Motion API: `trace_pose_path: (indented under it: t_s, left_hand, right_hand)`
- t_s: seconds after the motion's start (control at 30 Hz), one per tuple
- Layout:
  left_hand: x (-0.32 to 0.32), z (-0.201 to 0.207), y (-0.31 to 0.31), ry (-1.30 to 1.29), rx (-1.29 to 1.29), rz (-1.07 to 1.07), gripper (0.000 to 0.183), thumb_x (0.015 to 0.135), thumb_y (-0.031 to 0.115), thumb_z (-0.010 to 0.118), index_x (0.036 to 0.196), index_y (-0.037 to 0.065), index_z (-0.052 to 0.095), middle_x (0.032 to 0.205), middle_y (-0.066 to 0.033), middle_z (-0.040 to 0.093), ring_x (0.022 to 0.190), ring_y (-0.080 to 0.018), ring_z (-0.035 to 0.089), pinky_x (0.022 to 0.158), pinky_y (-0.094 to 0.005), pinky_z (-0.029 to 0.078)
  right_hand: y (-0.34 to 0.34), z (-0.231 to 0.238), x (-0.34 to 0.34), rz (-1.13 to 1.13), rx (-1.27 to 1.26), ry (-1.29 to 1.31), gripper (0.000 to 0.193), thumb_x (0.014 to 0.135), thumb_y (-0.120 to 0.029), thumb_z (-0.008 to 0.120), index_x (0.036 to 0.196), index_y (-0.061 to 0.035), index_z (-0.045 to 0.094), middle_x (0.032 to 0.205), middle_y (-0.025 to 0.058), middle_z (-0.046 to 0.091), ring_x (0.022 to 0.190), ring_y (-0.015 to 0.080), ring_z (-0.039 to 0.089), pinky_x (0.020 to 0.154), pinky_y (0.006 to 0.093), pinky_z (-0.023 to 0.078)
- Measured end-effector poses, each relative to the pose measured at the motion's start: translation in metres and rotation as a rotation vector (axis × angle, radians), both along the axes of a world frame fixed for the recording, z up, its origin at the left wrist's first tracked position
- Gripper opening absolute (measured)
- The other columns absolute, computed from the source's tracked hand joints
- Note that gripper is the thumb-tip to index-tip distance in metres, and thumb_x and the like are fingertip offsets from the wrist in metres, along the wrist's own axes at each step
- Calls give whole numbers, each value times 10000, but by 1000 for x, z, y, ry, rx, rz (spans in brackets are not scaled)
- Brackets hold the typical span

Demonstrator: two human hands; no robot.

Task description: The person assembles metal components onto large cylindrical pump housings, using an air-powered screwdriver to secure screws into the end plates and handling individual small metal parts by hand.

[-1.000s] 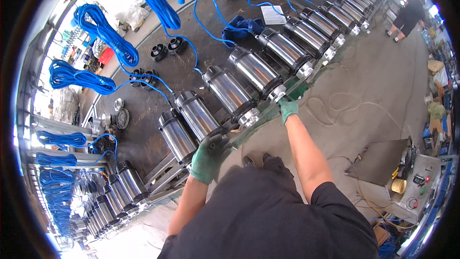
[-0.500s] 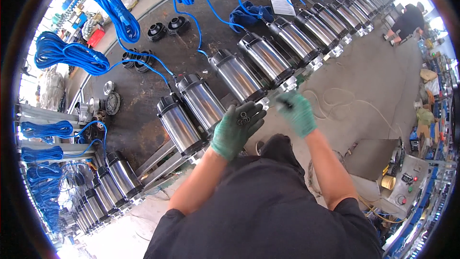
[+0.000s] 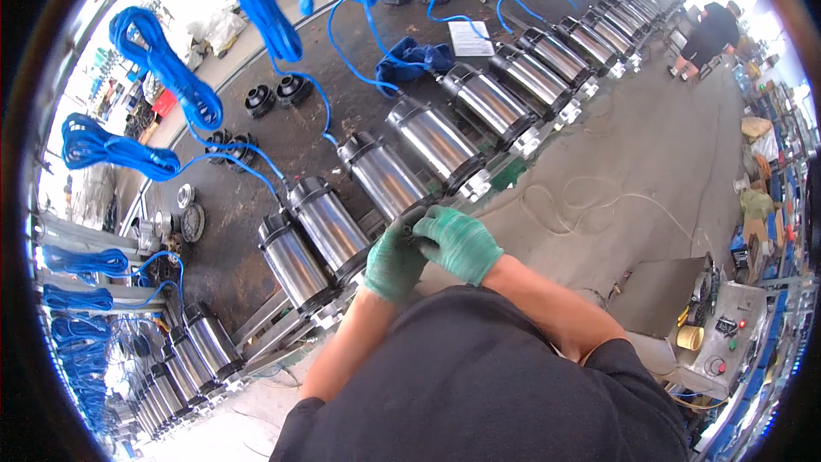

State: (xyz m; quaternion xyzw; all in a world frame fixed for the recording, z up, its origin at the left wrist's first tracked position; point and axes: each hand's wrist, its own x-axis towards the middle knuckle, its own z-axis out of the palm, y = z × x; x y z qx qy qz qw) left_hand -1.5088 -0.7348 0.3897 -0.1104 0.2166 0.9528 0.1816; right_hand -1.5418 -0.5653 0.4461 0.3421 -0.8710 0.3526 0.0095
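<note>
Both my hands wear green knitted gloves with dark palms and come together at the front edge of the workbench. My left hand [image 3: 395, 263] is cupped palm up, holding small rings that are now mostly covered. Over that palm lies my right hand [image 3: 462, 244], its fingertips pinched together; whether a ring is between them is hidden. Just beyond the hands lies a shiny steel motor cylinder [image 3: 382, 175] with black end caps. Similar motors [image 3: 329, 224] lie to its left, and another motor [image 3: 436, 144] to its right, each with a silvery fitting at the near end.
Coiled blue cables [image 3: 120, 150] hang along the far left side and run to the motors. Black round castings [image 3: 259, 101], a dark blue cloth [image 3: 415, 60] and a paper sheet [image 3: 471, 38] lie on the bench [image 3: 248, 141]. A metal control box [image 3: 727, 334] stands right; a person [image 3: 711, 34] is far right.
My right hand has moved left from over the floor onto my left palm, covering the rings that lay there in view. The view has shifted a little along the bench.
</note>
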Motion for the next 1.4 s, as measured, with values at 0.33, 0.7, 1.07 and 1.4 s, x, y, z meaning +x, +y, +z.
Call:
trace_pose_path:
  t_s: [0.33,0.7,1.07,1.4]
  left_hand:
    - [-15,-2,36,-188,-61,182,288,1013,193,570,1234,26,649,1257,-165,678,1201,-349,619,1070,-446,493]
    - [-5,10,38,-204,-90,361,238,981,150,602,1135,-3,701,1193,-192,711,1196,-369,637,1054,-475,526]
    - [1,8,43,-269,-87,400,237,1009,145,565,1148,0,690,1164,-184,721,1149,-350,666,1025,-481,546]
    - [-2,4,45,-348,-147,400,231,1009,191,588,1125,27,701,1138,-155,730,1105,-337,679,980,-452,567]
  right_hand:
    - [159,-59,-95,-431,-654,-430,136,911,-68,700,1039,-47,660,923,34,681,787,145,644,700,311,548]
    - [210,-211,-188,-999,-701,-684,178,869,-126,746,1032,-56,760,780,40,709,573,148,613,427,321,463]
    - [193,-222,-201,-1050,-929,-694,280,846,-186,749,1042,13,762,906,66,751,741,160,641,723,335,510]
    - [200,-228,-197,-916,-866,-685,217,869,-140,721,1039,-9,752,885,55,737,731,163,635,710,327,503]
